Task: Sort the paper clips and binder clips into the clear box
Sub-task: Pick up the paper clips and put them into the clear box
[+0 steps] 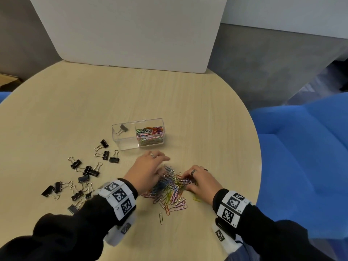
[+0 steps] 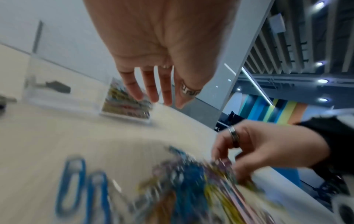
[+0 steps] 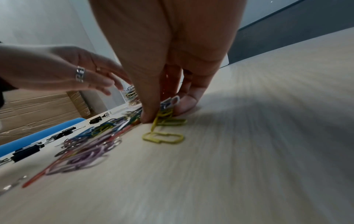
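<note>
A heap of coloured paper clips (image 1: 170, 187) lies on the round wooden table (image 1: 75, 113) in front of me. My right hand (image 1: 199, 180) pinches a bunch of these paper clips (image 3: 164, 112) between thumb and fingers at the heap's right side. My left hand (image 1: 148, 168) hovers over the heap's left side with straight, spread fingers (image 2: 153, 92), holding nothing. Just beyond stands the clear box (image 1: 120, 142): its left compartment holds one black binder clip (image 1: 123, 128), its right compartment many coloured paper clips (image 1: 149, 136). Several black binder clips (image 1: 88, 171) lie scattered to the left.
A white panel (image 1: 130, 31) stands upright at the table's far edge. Blue seating (image 1: 305, 157) sits beyond the table's right rim. One loose silver paper clip (image 1: 161, 217) lies nearest me, and a yellow paper clip (image 3: 162, 137) lies beside my right hand.
</note>
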The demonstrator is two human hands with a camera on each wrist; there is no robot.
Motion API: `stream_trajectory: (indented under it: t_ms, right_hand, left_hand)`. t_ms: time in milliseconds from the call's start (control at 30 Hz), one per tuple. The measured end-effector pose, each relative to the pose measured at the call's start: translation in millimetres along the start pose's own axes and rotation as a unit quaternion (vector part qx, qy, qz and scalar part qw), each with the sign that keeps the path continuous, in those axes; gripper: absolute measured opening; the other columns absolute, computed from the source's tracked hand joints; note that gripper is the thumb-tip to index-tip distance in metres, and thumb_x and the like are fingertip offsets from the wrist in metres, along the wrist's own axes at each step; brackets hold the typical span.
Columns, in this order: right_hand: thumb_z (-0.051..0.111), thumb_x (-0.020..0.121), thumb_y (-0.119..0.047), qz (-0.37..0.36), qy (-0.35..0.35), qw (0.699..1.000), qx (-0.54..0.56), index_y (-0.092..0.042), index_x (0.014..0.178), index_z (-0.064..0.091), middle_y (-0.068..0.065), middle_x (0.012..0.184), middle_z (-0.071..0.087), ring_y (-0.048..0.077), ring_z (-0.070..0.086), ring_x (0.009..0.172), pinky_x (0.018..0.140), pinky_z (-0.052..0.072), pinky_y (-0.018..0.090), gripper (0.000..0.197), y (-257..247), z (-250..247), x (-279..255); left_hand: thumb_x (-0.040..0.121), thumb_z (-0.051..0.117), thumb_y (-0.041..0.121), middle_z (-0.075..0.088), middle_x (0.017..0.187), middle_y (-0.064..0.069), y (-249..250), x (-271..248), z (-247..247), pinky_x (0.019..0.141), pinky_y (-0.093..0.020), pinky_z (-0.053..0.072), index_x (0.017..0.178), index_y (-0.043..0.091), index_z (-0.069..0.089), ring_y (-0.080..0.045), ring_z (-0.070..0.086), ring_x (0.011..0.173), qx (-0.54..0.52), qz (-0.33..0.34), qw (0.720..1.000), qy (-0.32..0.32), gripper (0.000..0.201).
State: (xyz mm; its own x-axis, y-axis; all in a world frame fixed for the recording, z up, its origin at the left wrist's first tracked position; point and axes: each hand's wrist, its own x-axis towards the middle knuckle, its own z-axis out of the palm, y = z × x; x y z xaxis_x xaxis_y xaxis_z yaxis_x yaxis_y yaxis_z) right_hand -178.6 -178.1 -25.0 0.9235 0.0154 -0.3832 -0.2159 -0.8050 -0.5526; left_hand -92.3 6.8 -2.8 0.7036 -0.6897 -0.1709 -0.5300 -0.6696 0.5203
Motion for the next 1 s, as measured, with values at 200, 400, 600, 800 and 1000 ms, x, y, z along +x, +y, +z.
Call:
stream_trajectory:
  t_ms: [200,400,600,800,1000]
  right_hand:
    - [0.062,0.085,-0.021,0.003,0.008,1.0,-0.01,-0.014,0.108,0.064,0.002,0.104,0.058,0.015,0.05,0.103,0.087,0.034,0.017,0.024,-5.0,-8.0,14.3]
    - [0.065,0.083,-0.019,0.013,0.019,1.0,-0.004,-0.014,0.102,0.068,-0.008,0.084,0.051,0.007,0.048,0.083,0.066,0.033,0.002,0.019,-2.9,-16.6,26.4]
    - [0.066,0.083,-0.021,0.022,0.008,1.0,-0.015,-0.015,0.102,0.068,-0.007,0.086,0.053,0.007,0.049,0.084,0.065,0.034,0.003,0.02,-8.8,-25.2,37.7]
    - [0.066,0.083,-0.017,-0.013,0.097,0.995,0.029,-0.013,0.099,0.07,-0.003,0.088,0.061,0.005,0.053,0.076,0.066,0.036,0.001,0.018,-46.3,-55.3,54.8]
    - [0.066,0.081,-0.01,-0.097,0.191,0.972,0.092,-0.013,0.097,0.071,-0.006,0.085,0.061,-0.002,0.053,0.075,0.072,0.039,-0.001,0.017,-105.0,-73.8,90.3]
  left_hand:
    - [0.088,0.054,0.012,0.056,0.12,-0.004,-20.6,11.6,-69.7,0.095,-0.037,0.038,0.12,0.02,0.057,-0.024,0.045,0.11,0.002,-0.007,0.985,0.171,0.033]
    - [0.078,0.062,0.048,0.044,0.134,-0.004,-49.1,22.6,-95.5,0.098,-0.045,0.037,0.134,0.024,0.04,-0.028,0.037,0.121,0.052,-0.093,0.987,0.123,0.064]
    - [0.069,0.069,0.054,0.034,0.143,0.004,-58.2,32.7,-84.8,0.102,-0.043,0.028,0.141,0.036,0.02,-0.022,0.032,0.129,0.083,-0.111,0.99,-0.009,0.089]
    - [0.076,0.072,0.025,0.051,0.129,0.007,-65.7,39.0,-89.0,0.095,-0.041,0.039,0.134,0.034,0.034,-0.018,0.046,0.116,0.016,-0.102,0.995,0.001,0.07]
    - [0.073,0.074,0.02,0.054,0.123,0.007,-68.4,43.9,-91.5,0.091,-0.038,0.041,0.131,0.035,0.04,-0.018,0.046,0.11,-0.002,-0.105,0.994,0.001,0.069]
